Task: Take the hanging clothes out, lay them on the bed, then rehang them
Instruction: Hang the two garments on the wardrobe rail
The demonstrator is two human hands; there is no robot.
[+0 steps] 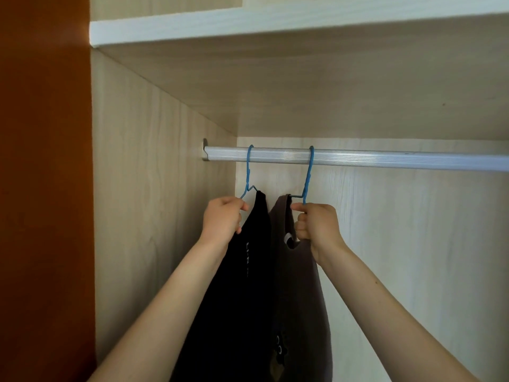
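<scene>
Two blue hangers hook over the silver wardrobe rail (385, 159). The left hanger (248, 172) carries a black garment (237, 299) with small white lettering. The right hanger (309, 175) carries a grey-brown garment (300, 299) with a small print low down. My left hand (221, 217) is shut on the left hanger's shoulder just under its neck. My right hand (316, 223) is shut on the right hanger beside the garment's collar. Both hooks rest on the rail. The hangers' lower parts are hidden by the cloth.
A pale wood shelf (275, 23) runs overhead above the rail. The wardrobe's side wall (154, 202) stands close on the left, with an orange-brown panel (44, 188) beyond it. The rail to the right of the hangers is bare.
</scene>
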